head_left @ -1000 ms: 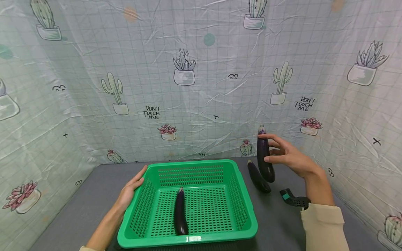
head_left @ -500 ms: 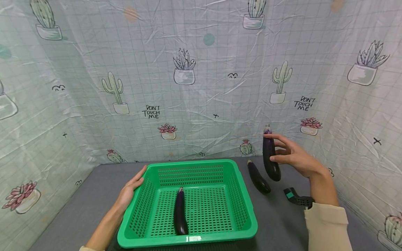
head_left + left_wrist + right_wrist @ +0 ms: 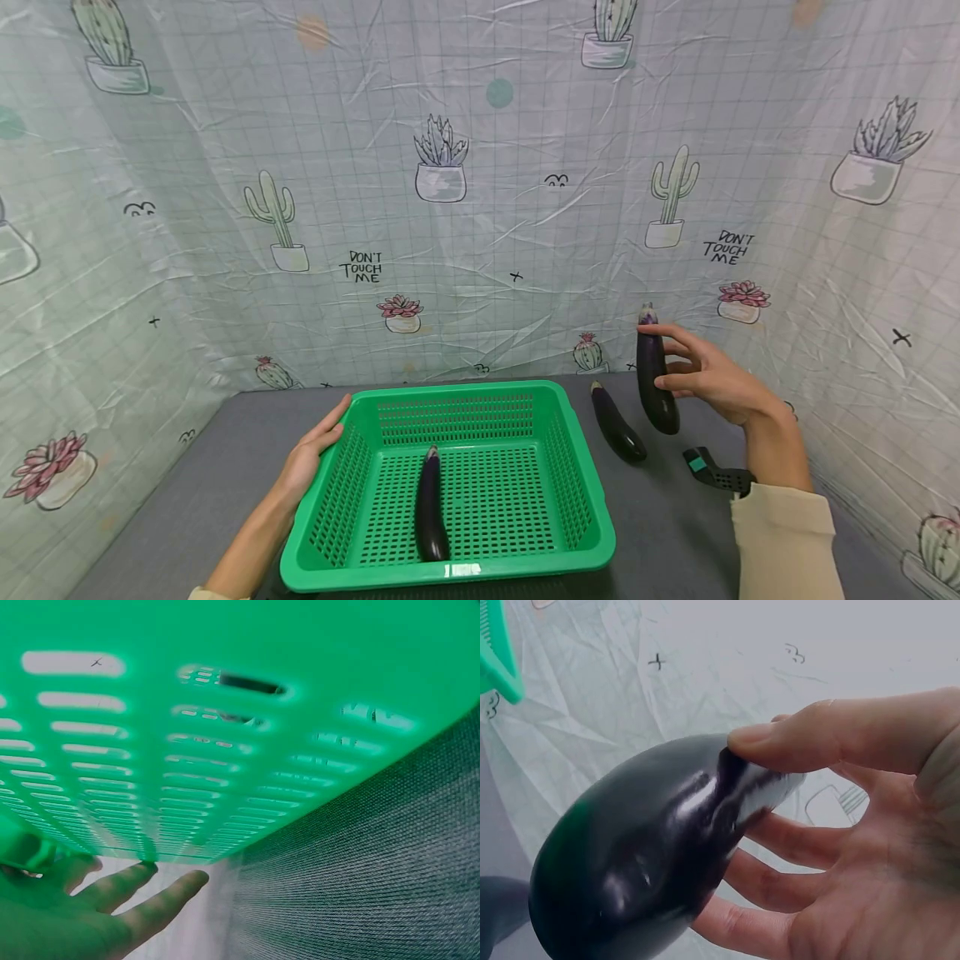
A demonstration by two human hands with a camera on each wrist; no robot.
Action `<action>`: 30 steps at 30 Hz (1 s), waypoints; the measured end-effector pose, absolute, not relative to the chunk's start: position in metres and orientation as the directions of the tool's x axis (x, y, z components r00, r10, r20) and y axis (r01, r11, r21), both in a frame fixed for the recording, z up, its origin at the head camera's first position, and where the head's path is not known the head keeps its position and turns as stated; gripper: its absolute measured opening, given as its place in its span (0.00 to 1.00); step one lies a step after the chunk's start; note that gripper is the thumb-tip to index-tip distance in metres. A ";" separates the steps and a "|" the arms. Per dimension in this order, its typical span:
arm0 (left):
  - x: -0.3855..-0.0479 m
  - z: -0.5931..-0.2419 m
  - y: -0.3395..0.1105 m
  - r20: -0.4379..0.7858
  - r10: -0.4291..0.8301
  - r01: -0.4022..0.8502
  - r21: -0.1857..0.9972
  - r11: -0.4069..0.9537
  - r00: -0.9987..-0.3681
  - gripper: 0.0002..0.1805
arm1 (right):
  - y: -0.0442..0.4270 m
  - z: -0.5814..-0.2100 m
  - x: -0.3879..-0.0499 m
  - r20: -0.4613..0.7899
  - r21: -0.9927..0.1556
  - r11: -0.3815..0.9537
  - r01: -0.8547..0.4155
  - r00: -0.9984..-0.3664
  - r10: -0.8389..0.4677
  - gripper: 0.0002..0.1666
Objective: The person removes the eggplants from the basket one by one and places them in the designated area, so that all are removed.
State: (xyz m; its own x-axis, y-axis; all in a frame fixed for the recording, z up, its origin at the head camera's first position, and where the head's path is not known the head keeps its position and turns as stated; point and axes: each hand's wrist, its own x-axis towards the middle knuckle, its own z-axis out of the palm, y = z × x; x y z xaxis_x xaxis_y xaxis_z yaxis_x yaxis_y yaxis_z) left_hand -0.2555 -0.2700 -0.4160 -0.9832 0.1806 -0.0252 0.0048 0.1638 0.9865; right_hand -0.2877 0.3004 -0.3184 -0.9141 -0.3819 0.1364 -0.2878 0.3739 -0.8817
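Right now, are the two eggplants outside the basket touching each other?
Apart: the head view shows grey table between the held eggplant, pinched by the right hand, and the lying eggplant.

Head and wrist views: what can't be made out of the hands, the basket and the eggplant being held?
- Right hand: some fingertips, behind the held eggplant in the head view; its blunt end is cut off by the right wrist view's bottom edge.
- Green basket: mostly beyond the right wrist view's left edge.
- Left hand: cut off by the left wrist view's edges.
- Dark shape through the basket wall, left wrist view: too blurred to identify.
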 end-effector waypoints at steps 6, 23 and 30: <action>-0.256 -0.416 -0.270 -0.025 0.185 0.004 0.988 0.153 -0.982 0.32 | 0.305 -0.324 -0.292 0.129 -0.873 0.396 -0.285 -0.918 -0.376 0.44; -0.257 -0.415 -0.270 -0.027 0.179 0.005 0.984 0.179 -0.984 0.32 | 0.318 -0.344 -0.306 0.039 -0.844 0.486 -0.229 -0.928 -0.370 0.45; -0.256 -0.415 -0.270 -0.030 0.177 0.004 0.982 0.188 -0.984 0.32 | 0.320 -0.348 -0.309 0.018 -0.841 0.495 -0.217 -0.926 -0.376 0.44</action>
State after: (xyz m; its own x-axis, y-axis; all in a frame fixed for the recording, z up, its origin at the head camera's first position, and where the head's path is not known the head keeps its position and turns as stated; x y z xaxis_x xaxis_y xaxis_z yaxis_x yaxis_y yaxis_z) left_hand -0.2560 -0.2698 -0.4152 -0.9837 0.1771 -0.0299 0.0041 0.1883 0.9821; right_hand -0.3088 0.3200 -0.3484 -0.9263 -0.3765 0.0178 -0.2173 0.4950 -0.8413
